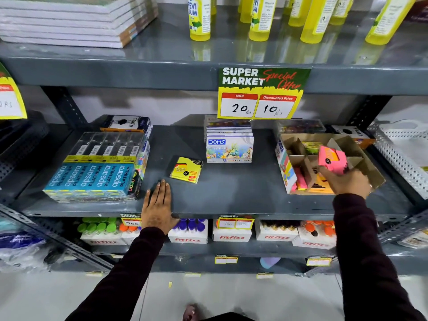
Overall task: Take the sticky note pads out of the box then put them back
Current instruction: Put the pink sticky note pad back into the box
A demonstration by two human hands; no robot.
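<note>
Pink pad (331, 159) sits clamped in the right hand (347, 181) above the box (370, 172); left hand (157, 205) lies flat, fingers together, on the grey shelf (231, 193) near a yellow pad (186, 170).

We are in a shop's stationery aisle: a "Super Market Special Offer" price tag (261, 93) hangs from grey metal shelving (162, 75), with glue bottles (199, 19) upper centre and pencil boxes (92, 177) at left.
</note>
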